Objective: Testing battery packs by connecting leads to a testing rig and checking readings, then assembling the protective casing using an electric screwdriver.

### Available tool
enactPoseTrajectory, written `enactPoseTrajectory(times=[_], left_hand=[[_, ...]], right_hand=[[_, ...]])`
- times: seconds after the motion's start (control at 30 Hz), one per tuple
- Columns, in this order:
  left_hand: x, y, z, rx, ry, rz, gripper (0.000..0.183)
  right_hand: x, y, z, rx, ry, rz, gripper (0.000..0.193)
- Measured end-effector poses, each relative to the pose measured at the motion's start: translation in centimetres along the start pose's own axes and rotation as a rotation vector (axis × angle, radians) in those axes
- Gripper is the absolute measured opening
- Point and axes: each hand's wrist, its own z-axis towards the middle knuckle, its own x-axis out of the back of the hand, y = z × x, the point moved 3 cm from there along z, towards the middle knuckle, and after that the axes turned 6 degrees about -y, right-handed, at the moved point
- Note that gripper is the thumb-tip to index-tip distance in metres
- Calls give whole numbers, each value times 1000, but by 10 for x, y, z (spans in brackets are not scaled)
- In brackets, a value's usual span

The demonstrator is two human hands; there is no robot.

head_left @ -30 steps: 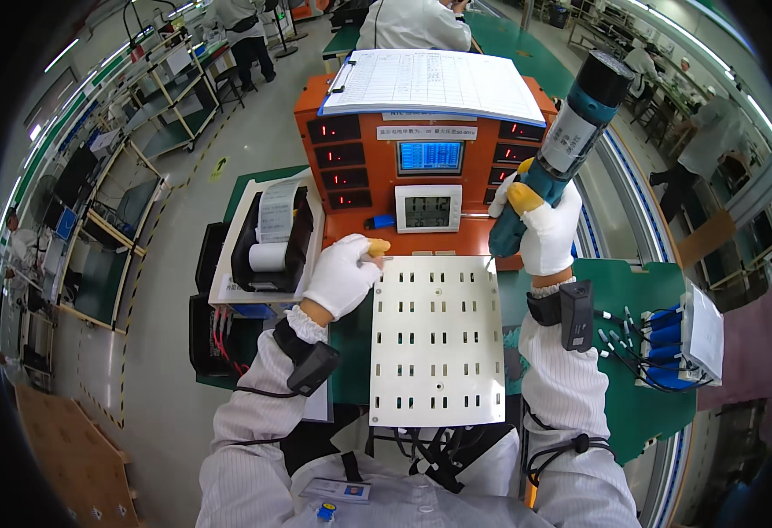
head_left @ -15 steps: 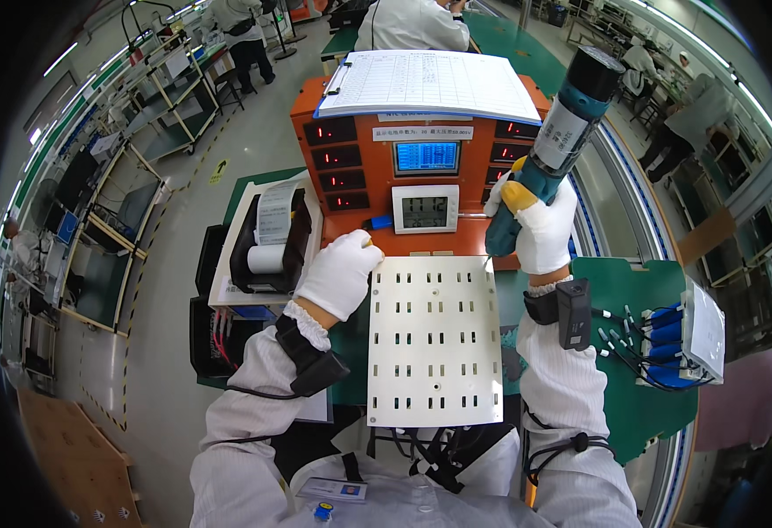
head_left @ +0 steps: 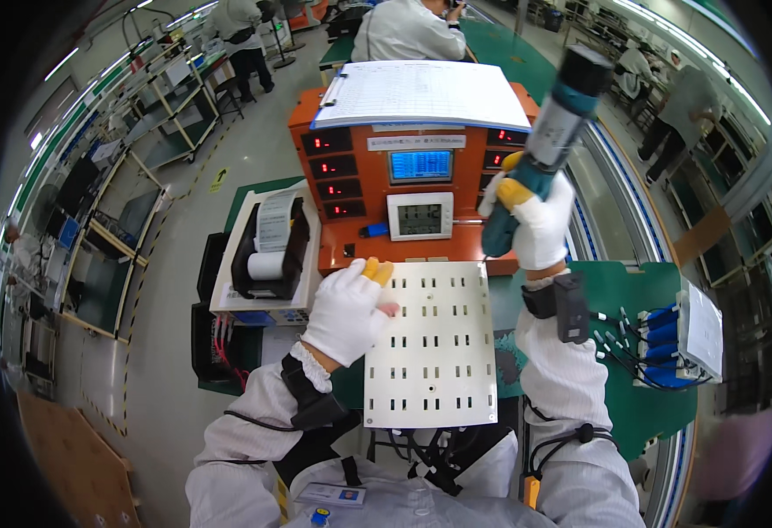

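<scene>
In front of me stands a white slotted panel (head_left: 430,348) with rows of small rectangular holes; dark cables show below its near edge. My left hand (head_left: 346,317), in a white glove with yellow fingertips, grips the panel's upper left edge. Its bare thumb tip lies on the panel face. My right hand (head_left: 537,216), also gloved, is closed round the grip of a teal and black power screwdriver (head_left: 549,136). The tool tilts with its thick black end up and its narrow end down by the panel's upper right corner; motion blurs it.
Behind the panel is an orange tester (head_left: 338,233) with red displays, a screen and a white digital clock (head_left: 420,216). A clipboard (head_left: 421,95) lies on top. A label printer (head_left: 272,251) stands left. Blue battery cells (head_left: 663,343) with black leads sit right on a green mat (head_left: 619,405).
My left hand has shifted down and onto the panel, its thumb now showing on the face. My right hand and the screwdriver have moved slightly left.
</scene>
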Motion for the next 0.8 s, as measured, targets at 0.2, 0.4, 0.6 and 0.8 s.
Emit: enactPoseTrajectory(times=[0.2,0.4,0.6,0.8], left_hand=[[10,51,7,-86,-305,25,80],[19,132,45,-343,-972,-322,58],[-16,158,36,-446,-1064,-358,59],[-26,153,29,-440,-1063,-395,60]], right_hand=[[-32,-59,12,183,-25,60,36],[-116,-63,19,77,-120,158,29],[-143,-5,15,-80,-78,202,24],[-136,40,2,-105,-48,196,32]])
